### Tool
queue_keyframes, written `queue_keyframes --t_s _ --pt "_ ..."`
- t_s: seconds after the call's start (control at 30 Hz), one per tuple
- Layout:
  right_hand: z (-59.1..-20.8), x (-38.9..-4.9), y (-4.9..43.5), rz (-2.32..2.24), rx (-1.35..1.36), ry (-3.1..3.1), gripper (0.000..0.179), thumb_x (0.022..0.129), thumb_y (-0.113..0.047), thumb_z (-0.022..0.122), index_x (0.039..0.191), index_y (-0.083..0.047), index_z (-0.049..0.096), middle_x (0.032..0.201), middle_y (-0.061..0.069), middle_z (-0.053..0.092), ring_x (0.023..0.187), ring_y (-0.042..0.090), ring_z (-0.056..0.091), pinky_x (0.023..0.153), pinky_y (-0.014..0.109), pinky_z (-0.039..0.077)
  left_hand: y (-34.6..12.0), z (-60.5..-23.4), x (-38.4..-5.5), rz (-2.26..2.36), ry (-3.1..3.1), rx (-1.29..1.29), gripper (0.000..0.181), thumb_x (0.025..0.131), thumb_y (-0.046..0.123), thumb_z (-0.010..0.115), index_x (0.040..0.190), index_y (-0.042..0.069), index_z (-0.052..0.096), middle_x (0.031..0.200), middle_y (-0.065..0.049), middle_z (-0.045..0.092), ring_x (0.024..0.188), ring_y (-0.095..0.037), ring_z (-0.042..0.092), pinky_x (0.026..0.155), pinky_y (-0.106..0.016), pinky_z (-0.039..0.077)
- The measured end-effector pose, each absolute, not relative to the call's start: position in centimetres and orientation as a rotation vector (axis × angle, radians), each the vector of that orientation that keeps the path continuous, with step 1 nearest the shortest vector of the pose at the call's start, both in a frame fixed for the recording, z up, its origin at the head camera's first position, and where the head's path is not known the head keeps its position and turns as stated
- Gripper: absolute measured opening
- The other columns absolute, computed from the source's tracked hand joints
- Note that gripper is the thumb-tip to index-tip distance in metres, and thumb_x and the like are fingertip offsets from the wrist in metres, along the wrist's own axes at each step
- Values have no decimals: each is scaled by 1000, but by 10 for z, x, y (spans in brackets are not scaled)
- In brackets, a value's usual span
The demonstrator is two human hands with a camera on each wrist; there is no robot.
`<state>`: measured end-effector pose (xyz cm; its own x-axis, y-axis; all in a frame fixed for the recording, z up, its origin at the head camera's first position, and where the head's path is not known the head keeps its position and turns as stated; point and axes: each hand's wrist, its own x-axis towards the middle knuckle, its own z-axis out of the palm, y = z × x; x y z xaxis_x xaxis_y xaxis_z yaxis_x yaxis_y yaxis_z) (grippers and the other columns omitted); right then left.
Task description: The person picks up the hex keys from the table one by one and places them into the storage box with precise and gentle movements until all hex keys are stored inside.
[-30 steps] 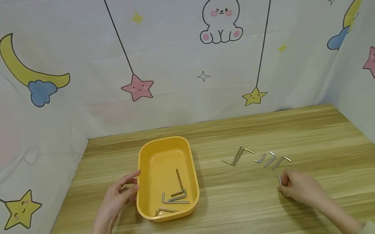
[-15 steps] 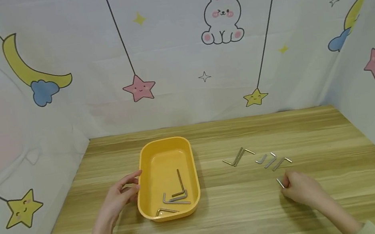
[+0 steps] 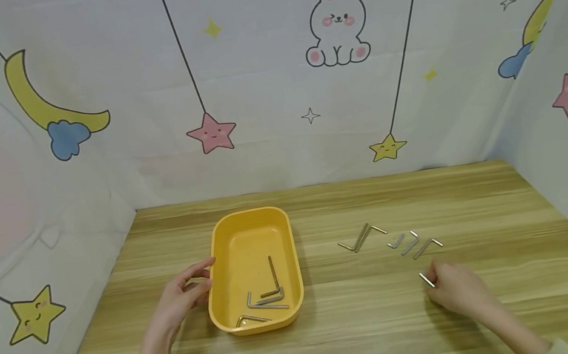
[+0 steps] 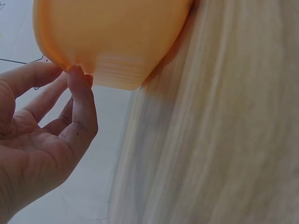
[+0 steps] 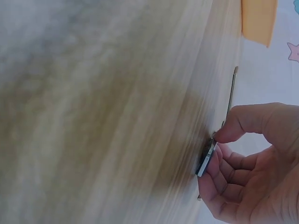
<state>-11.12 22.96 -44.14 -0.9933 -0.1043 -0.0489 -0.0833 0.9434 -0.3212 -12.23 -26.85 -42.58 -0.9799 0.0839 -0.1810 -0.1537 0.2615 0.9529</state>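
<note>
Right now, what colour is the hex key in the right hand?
Silver-grey; the hex key in the right hand shows best in the right wrist view.

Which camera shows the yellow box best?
The head view: nearly the whole yellow box shows, bent rods inside. The left wrist view shows part of its outside; the right wrist view, just one piece.

Silver hex key (image 3: 427, 280) in the right hand (image 3: 456, 287) now more aslant than a second ago

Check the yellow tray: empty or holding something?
Holding something, not full: the head view shows several L-shaped metal keys in the near part of the yellow tray, bare floor beyond them.
</note>
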Motion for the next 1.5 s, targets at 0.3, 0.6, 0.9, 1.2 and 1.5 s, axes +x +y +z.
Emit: queue_keyframes --t_s 0.3,0.6,0.9,1.2,1.5 --pt "-440 -109 229 -542 -149 3029 18 70 -9 66 88 -9 60 69 -2 52 61 14 46 51 28 34 -269 -426 -122 1819 2325 -56 52 96 15 58 145 8 42 126 -19 45 85 -5 60 76 -23 55" --pt "-438 -107 225 -575 -204 3074 21 70 -7 67 89 -9 60 68 -4 49 60 12 43 51 27 32 -269 -427 -122 1810 2333 -59 53 96 17 58 145 9 43 126 -19 46 85 -4 60 76 -22 54" --pt "-432 -106 220 -632 -195 3063 29 69 -2 65 98 -4 61 68 -3 49 58 11 43 50 23 32 -269 -427 -122 1800 2339 -64 52 96 16 58 145 10 43 127 -19 46 89 -7 61 76 -23 55" --pt "-428 -108 217 -686 -224 3035 31 69 0 62 100 -5 61 71 -2 49 62 12 43 51 23 32 -269 -426 -123 1802 2332 -64 52 96 16 57 146 10 42 129 -20 45 88 -7 61 76 -23 54" --pt "-422 -109 212 -730 -267 3022 28 72 1 63 99 -2 61 71 -2 48 61 10 41 50 21 31 -268 -426 -123 1805 2329 -73 51 97 13 56 145 9 43 129 -21 45 89 -8 61 77 -23 55"
